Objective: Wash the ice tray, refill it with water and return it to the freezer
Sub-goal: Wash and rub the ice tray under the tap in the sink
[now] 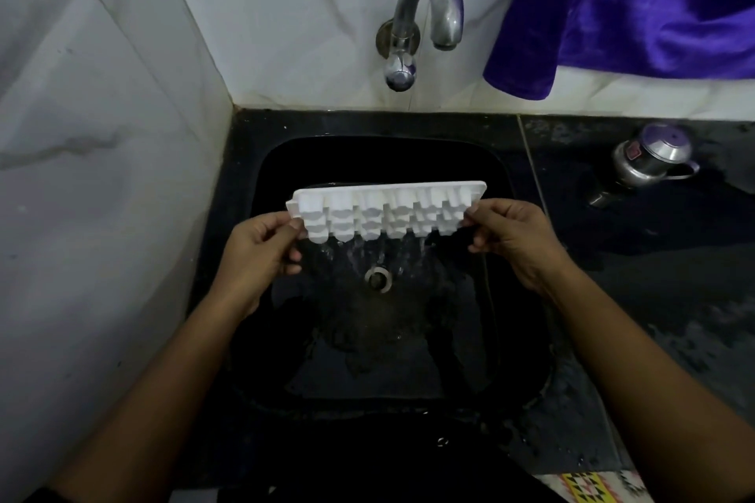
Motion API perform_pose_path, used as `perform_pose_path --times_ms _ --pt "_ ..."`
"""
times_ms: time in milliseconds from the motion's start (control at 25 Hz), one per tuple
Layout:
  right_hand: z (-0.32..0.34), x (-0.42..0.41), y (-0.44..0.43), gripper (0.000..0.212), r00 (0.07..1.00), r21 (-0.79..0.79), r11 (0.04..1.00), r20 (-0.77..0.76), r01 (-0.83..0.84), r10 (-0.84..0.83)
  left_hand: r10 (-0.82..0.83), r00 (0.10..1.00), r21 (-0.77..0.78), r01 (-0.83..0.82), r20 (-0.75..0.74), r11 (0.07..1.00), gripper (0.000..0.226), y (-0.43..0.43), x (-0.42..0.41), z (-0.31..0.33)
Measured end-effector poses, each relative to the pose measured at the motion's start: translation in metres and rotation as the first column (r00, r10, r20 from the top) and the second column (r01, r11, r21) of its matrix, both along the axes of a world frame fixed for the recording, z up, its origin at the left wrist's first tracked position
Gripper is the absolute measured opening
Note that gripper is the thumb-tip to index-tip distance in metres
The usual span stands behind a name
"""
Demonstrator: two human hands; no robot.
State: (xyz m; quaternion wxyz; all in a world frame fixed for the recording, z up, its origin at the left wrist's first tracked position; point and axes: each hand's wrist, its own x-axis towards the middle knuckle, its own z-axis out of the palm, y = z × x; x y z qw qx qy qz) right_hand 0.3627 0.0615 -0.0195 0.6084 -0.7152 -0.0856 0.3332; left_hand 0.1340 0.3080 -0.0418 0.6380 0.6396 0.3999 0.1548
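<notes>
Wet black stone tabletop [572,241] with a sunken black rectangular sink [282,163]. Above the drain, a white plastic ice tray [384,208] is tilted, cell undersides toward the viewer, water [363,251] spilling off. The left hand [253,253] and right hand [514,241] each hold a narrow pinching grip on one end. Curved steel tap [429,8] behind.

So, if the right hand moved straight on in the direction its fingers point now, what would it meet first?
The ice tray: the right hand pinches its right end, fingers pointing left along it. Beyond, probably the left hand at the other end; depth is unclear.
</notes>
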Motion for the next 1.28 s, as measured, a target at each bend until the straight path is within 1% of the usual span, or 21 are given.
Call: perform_pose_path --times_ms 240,360,480,600,680,760,840,880,960,1000,1080,1160,1280 --pt "0.007 0.008 0.009 0.037 0.996 -0.064 0.997 0.084 0.033 -0.027 -0.023 1.0 0.175 0.026 -0.02 0.984 0.025 0.008 0.004 0.013" --pt "0.013 0.011 0.01 0.037 0.997 -0.12 0.992 0.074 0.038 -0.029 -0.062 0.997 0.195 0.068 -0.041 0.978 0.027 0.013 0.006 0.018" --pt "0.015 0.013 0.009 0.03 0.999 -0.147 0.988 0.037 0.045 -0.04 -0.081 0.995 0.163 0.091 -0.063 0.982 0.029 0.014 0.008 0.023" --pt "0.015 0.012 0.009 0.023 0.996 -0.097 0.994 -0.068 0.059 -0.066 -0.087 0.995 0.077 0.089 -0.039 0.993 0.025 0.01 0.007 0.023" --pt "0.013 0.011 0.01 0.025 0.988 -0.069 0.994 -0.123 0.088 -0.096 -0.059 0.998 0.007 0.059 0.007 0.998 0.028 0.006 0.005 0.019" --pt "0.008 0.009 0.011 0.02 0.993 -0.086 0.993 -0.077 0.082 -0.089 -0.026 0.999 -0.009 0.027 0.047 1.0 0.028 0.001 0.004 0.015" --pt "0.0 0.008 0.013 0.012 0.997 -0.086 0.994 -0.014 0.069 -0.07 0.052 0.996 -0.022 -0.05 0.079 0.999 0.023 -0.003 0.009 0.01" --pt "-0.003 0.009 0.014 0.016 0.998 -0.08 0.995 -0.001 0.064 -0.065 0.11 0.99 -0.052 -0.105 0.093 0.993 0.022 -0.004 0.013 0.008" --pt "-0.006 0.011 0.021 0.031 0.998 -0.053 0.997 -0.004 0.057 -0.058 0.203 0.972 -0.165 -0.182 0.121 0.97 0.027 -0.004 0.021 0.008" --pt "-0.005 0.012 0.025 0.035 0.999 -0.032 0.998 -0.013 0.047 -0.047 0.22 0.966 -0.232 -0.185 0.137 0.955 0.03 -0.004 0.024 0.009" --pt "-0.005 0.014 0.033 0.036 1.0 0.006 1.0 -0.028 0.003 -0.003 0.185 0.97 -0.333 -0.124 0.159 0.935 0.038 -0.003 0.03 0.013" --pt "-0.004 0.017 0.042 0.032 0.999 0.009 0.999 -0.034 -0.033 0.033 0.159 0.974 -0.408 -0.08 0.164 0.91 0.047 0.001 0.035 0.013" --pt "-0.001 0.025 0.057 0.018 0.998 -0.033 0.998 -0.044 -0.054 0.052 0.219 0.961 -0.518 -0.103 0.168 0.849 0.057 0.013 0.038 0.005"
